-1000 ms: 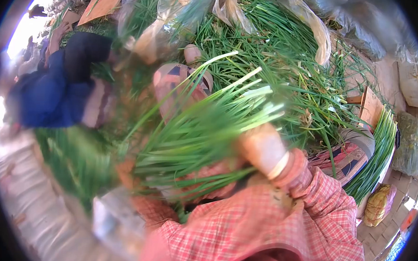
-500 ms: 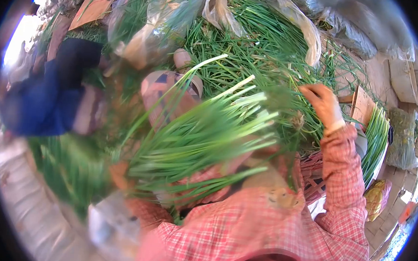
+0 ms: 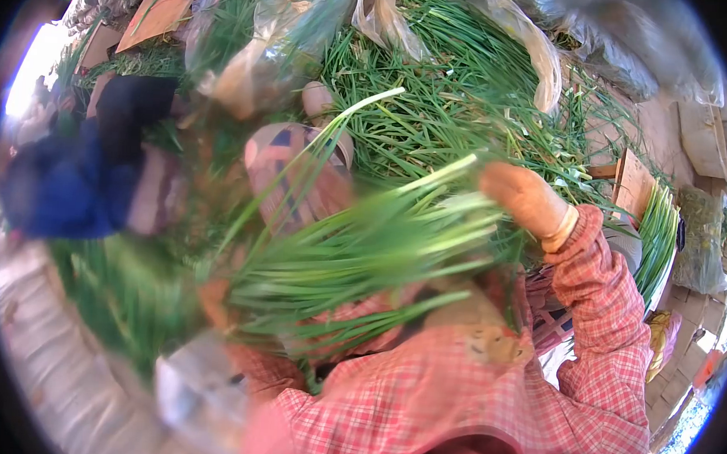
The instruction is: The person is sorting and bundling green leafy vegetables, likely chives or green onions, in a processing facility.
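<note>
A loose bunch of long green chives [image 3: 363,243] with pale stalk ends lies across my lap, blurred by motion. My left hand [image 3: 214,301], in an orange glove, is closed round its leafy end at the left; leaves cover part of the fingers. My right hand [image 3: 523,196], gloved in orange too, is just above the pale ends at the right. Its fingers are curled together and blurred, and I cannot tell what is in them. One long stalk [image 3: 357,107] sticks up apart from the bunch.
A heap of loose chives [image 3: 419,107] covers the ground ahead, beside clear plastic sheeting [image 3: 545,56]. Another person in blue [image 3: 70,179] sits at the left. More chives [image 3: 659,242] stand by a cardboard piece [image 3: 631,188] at the right. My patterned trouser knee [image 3: 293,166] shows.
My right hand has moved left and slightly down, from beyond the bunch to its pale stalk ends. The bunch has shifted slightly right; my left hand keeps its hold.
</note>
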Available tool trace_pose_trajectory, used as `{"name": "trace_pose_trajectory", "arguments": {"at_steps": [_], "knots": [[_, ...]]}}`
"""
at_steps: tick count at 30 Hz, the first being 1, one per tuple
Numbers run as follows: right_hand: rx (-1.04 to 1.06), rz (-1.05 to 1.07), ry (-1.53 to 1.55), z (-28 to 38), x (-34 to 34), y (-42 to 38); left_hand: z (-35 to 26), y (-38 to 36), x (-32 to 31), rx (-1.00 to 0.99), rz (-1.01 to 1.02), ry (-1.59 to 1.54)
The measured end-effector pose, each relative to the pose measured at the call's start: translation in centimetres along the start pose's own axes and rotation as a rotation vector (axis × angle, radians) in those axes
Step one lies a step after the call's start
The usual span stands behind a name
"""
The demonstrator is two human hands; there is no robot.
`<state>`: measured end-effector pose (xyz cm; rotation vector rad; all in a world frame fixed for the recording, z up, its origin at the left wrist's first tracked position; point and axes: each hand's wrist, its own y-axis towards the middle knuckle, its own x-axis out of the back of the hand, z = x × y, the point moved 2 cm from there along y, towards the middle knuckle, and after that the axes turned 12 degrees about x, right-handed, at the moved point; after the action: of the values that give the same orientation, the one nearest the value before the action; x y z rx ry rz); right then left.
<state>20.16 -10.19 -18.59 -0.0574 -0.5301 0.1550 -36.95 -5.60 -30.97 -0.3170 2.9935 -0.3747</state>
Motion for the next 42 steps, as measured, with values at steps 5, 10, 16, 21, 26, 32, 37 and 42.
{"name": "trace_pose_trajectory", "arguments": {"at_steps": [5, 10, 16, 21, 26, 32, 37, 42], "knots": [[0.147, -0.065, -0.467, -1.6, 1.8, -3.5, -1.2, -0.6, -1.4, 0.087, -0.036, -0.213], [-0.264, 0.005, -1.545, -14.5, 13.5, -12.3, -2.4, -0.8, -2.7, 0.158, -0.035, -0.424], [-0.28, -0.228, -0.806, -4.1, 10.1, -7.6, -3.7, -1.2, -3.6, 0.22, -0.034, -0.613], [-0.156, 0.018, 0.475, -1.3, 1.0, -0.2, -5.1, -1.6, -4.5, 0.258, -0.015, -0.71], [-0.267, 0.211, 0.703, -1.1, -3.4, 2.5, -5.8, -2.1, -4.3, 0.278, -0.025, -0.793], [0.496, -0.033, -0.276, -0.2, -3.7, 2.4, -6.0, -2.4, -5.1, 0.301, -0.031, -0.864], [0.793, -0.175, -0.768, 3.6, -3.0, -0.4, -5.9, -2.6, -4.8, 0.329, -0.032, -0.918], [0.543, -0.085, -0.533, 3.7, -4.3, -1.8, -6.0, -3.0, -4.1, 0.35, -0.03, -0.964]]}}
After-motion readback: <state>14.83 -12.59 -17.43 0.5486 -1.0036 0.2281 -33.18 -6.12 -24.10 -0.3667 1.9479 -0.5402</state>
